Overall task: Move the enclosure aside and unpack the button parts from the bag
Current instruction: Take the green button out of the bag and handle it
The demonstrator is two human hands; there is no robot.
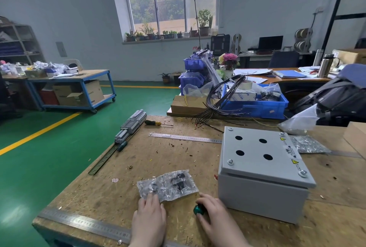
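A grey metal enclosure [261, 171] with several round holes in its lid stands on the wooden bench, right of centre. Left of it lies a clear plastic bag [167, 184] with black button parts inside. My left hand [149, 217] rests flat on the bench, its fingertips touching the bag's near left corner. My right hand [215, 217] is closed around a green push button [198, 209], just below the bag's right end and close to the enclosure's near left corner.
A steel ruler [186, 138] lies behind the bag; a second ruler [87, 225] runs along the near left edge. A DIN rail with terminal blocks [126, 130] and two screwdrivers [156, 122] lie far left. Blue bin with wires [255, 106] and more bags [307, 143] sit behind.
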